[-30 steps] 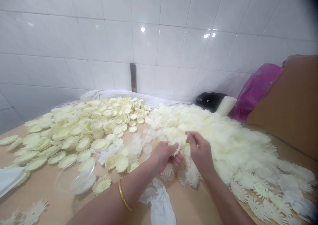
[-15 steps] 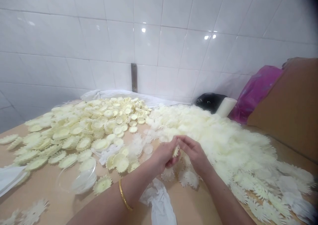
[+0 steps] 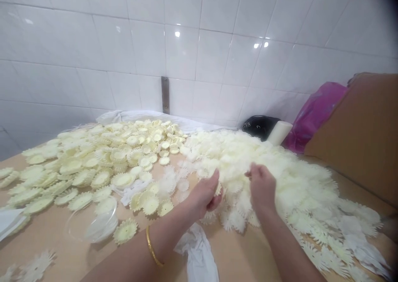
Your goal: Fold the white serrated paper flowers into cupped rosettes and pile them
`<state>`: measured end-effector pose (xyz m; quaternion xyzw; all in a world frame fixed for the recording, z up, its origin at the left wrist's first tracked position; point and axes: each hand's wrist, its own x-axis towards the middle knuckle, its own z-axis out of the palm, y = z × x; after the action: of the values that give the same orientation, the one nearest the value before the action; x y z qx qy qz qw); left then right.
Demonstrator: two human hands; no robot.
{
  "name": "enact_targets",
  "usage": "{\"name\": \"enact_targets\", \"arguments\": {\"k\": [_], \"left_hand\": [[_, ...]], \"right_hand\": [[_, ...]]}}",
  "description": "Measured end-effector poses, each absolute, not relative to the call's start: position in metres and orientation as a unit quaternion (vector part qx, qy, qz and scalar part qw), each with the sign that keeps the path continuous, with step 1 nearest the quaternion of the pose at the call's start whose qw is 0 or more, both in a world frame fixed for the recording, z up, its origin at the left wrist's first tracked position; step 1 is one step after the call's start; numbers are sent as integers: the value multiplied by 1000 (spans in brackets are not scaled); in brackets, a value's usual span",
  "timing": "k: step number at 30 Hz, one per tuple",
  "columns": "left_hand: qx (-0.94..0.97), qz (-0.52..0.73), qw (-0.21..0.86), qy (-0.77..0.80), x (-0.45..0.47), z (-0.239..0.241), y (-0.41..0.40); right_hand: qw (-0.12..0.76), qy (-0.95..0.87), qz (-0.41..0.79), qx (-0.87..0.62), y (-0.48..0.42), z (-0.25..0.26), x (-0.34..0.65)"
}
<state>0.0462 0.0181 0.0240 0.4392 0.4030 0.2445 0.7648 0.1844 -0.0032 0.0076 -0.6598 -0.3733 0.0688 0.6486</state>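
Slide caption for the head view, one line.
Left hand holding a pale toothed disc, right hand apart, near heaped pale pieces.

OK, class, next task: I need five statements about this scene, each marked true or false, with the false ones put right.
1. The left hand holds a pale toothed disc. True.
2. The gold bracelet is on the right arm. False: it is on the left.
3. A white roll is beside a black object. True.
4. Both hands touch. False: the right hand is apart.
5. The metal strip lies on the table. False: it is against the tiled wall.
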Motion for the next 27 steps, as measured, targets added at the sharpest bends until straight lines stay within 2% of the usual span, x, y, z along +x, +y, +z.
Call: {"name": "enact_targets", "arguments": {"k": [4,8,18,23,27], "left_hand": [[379,251,804,384,45,19,25],[407,270,805,337,46,12,30],[438,306,765,359,49,7,27],[443,319,759,354,48,8,28],[474,305,738,371,47,8,27]], "right_hand": [[594,-460,8,-659,-2,8,195],[553,-543,-23,-631,-3,8,186],[549,-564,-9,-617,-6,10,179],[593,-553,12,-585,-6,12,178],[591,-551,57,-587,-7,11,177]]}}
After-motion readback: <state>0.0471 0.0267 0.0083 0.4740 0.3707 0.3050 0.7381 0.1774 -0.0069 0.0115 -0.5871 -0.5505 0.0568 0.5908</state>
